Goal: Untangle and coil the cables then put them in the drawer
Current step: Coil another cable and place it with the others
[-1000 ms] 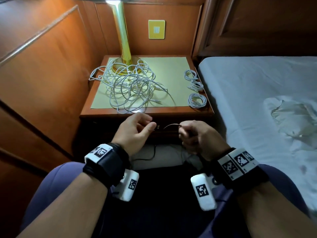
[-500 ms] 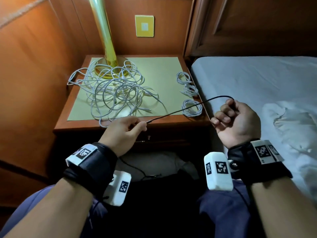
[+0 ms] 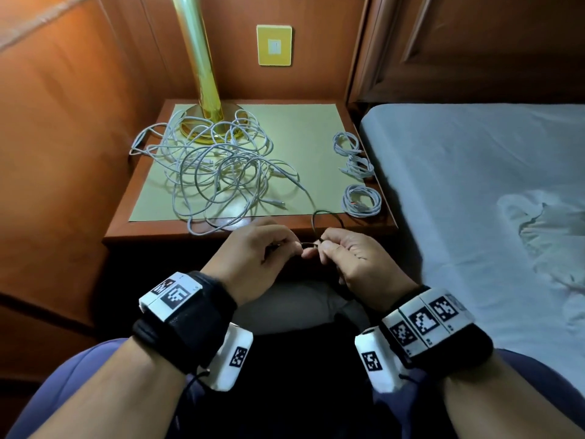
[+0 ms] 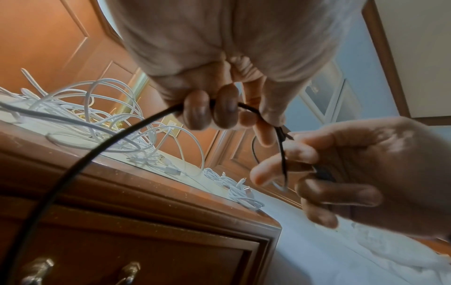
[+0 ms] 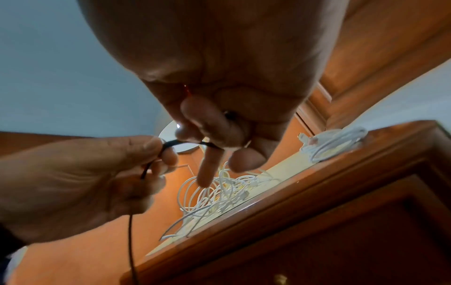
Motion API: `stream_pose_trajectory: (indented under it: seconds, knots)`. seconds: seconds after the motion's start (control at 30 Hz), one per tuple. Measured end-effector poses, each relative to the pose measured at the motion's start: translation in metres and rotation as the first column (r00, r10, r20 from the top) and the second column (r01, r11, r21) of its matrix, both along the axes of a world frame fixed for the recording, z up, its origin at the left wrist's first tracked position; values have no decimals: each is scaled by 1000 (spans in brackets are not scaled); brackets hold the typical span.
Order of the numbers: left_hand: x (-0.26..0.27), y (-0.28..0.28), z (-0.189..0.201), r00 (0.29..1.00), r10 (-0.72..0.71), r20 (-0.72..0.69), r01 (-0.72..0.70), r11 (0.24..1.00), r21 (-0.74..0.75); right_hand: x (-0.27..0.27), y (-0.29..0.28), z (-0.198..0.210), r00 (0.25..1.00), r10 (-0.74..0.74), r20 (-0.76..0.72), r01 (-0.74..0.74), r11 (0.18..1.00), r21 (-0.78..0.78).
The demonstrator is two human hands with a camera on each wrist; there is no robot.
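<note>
A thin black cable (image 3: 319,217) (image 4: 80,165) (image 5: 185,142) runs between my two hands in front of the nightstand (image 3: 158,228). My left hand (image 3: 253,248) (image 4: 212,113) (image 5: 156,152) pinches it between thumb and curled fingers. My right hand (image 3: 342,251) (image 4: 300,165) (image 5: 219,138) holds a small loop of the same cable close to the left fingertips. A tangle of white cables (image 3: 215,166) (image 4: 92,123) (image 5: 214,194) lies on the nightstand's green mat. Three coiled white cables (image 3: 359,172) (image 4: 234,189) (image 5: 334,142) sit along its right edge. The closed drawer (image 4: 146,256) has brass handles.
A gold lamp stand (image 3: 202,87) rises at the back of the nightstand, its base inside the tangle. A bed with a pale sheet (image 3: 474,185) lies to the right. Wooden panelling (image 3: 63,137) closes the left side. My knees are below the hands.
My right hand swung out to the right, drawing the black cable taut, then came back beside the left hand, leaving a small loop above its fingers. The camera tilted a little.
</note>
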State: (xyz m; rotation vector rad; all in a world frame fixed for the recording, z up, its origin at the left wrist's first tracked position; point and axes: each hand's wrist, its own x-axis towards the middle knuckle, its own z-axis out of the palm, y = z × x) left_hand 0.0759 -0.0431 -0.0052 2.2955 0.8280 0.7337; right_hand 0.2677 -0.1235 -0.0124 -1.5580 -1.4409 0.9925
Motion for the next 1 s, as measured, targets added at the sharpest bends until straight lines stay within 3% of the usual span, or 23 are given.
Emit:
stream_pose_trajectory:
  seconds: [0.13, 0.27, 0.33, 0.43, 0.5, 0.6, 0.77, 0.9, 1.0]
  knots:
    - [-2, 2, 0, 997, 66, 46, -63, 995, -75, -10, -3, 15, 947, -5, -321, -21, 997, -80]
    - [-1, 0, 1, 994, -44, 98, 68, 965, -253, -10, -6, 25, 766, -26, -642, -109, 979, -170]
    - [2, -3, 4, 990, -100, 102, 125, 948, -291, -8, -7, 27, 685, -38, -728, -146, 971, -188]
    - [4, -3, 7, 994, -56, 98, 82, 955, -285, -3, -7, 27, 648, -21, -761, -157, 975, -160]
    - [4, -1, 8, 993, 20, 119, 23, 940, -341, 0, -5, 25, 663, -21, -749, -164, 971, -172]
    - [5, -1, 7, 985, 78, 154, -3, 900, -437, 2, -3, 26, 760, 12, -650, -197, 957, -214]
    - [5, 0, 6, 984, 108, 144, -26, 876, -481, -2, -7, 25, 924, -9, -383, -57, 985, -161]
    - [8, -2, 8, 981, 129, 144, -26, 828, -561, -7, -8, 24, 932, -58, -359, 34, 997, -73]
    - [10, -5, 11, 973, 156, 170, -9, 762, -647, -8, -7, 18, 971, -106, -215, 114, 993, 24]
